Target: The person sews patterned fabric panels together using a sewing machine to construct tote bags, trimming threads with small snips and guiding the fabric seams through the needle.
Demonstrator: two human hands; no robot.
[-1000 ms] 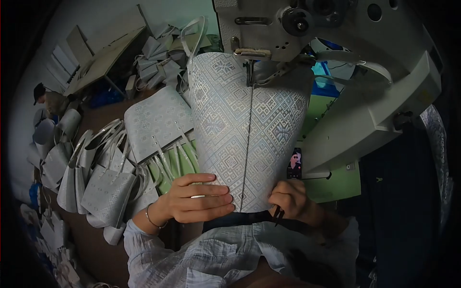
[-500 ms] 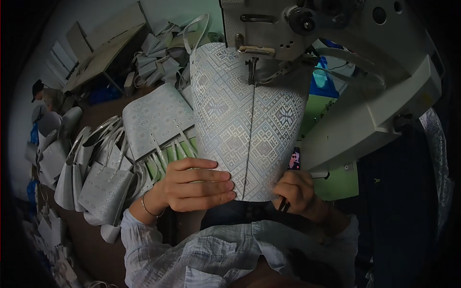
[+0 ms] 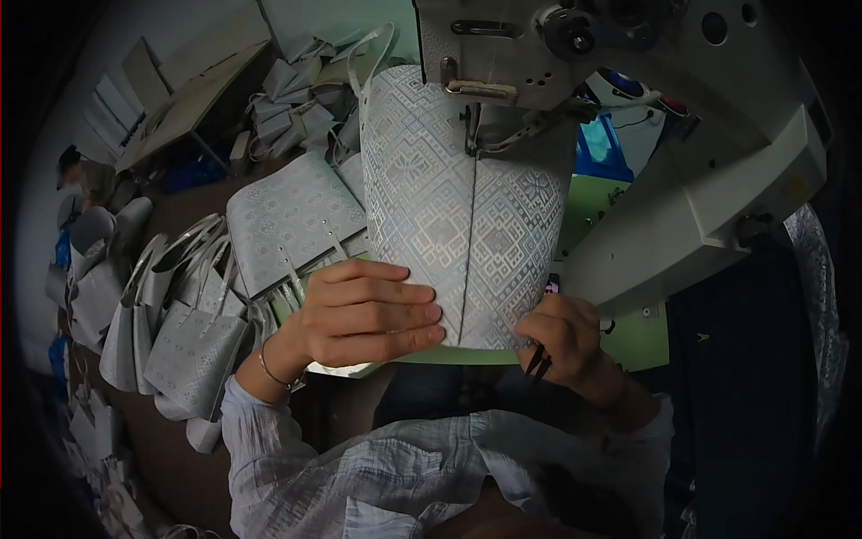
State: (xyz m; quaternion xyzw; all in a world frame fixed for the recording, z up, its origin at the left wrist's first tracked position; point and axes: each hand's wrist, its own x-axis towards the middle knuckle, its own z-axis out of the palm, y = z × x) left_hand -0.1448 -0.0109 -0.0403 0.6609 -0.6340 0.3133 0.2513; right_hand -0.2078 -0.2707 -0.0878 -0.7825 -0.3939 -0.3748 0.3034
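A pale bag body (image 3: pixel 422 207) with a blue-grey geometric pattern lies under the sewing machine's presser foot (image 3: pixel 472 130). Its dark centre seam runs from the foot down to the near edge. My left hand (image 3: pixel 364 310) grips the lower left of the bag, fingers extended together across the surface and thumb hidden. At the lower right corner, my right hand (image 3: pixel 561 337) is curled closed against the bag's edge. A small black two-pronged tool (image 3: pixel 539 363) sticks out from beneath its fingers. The machine head (image 3: pixel 503 54) hides the bag's far end.
The machine's arm (image 3: pixel 664 225) fills the right side above a green table (image 3: pixel 628 346). Finished-looking handbags (image 3: pixel 197 350) hang at the left, beside a flat patterned bag (image 3: pixel 292 220). Pale pieces (image 3: pixel 292 108) are piled behind. Another person (image 3: pixel 85 175) is at far left.
The bag has slid away from me under the presser foot, and both hands have moved forward with it. More of the green table's front edge now shows below the bag.
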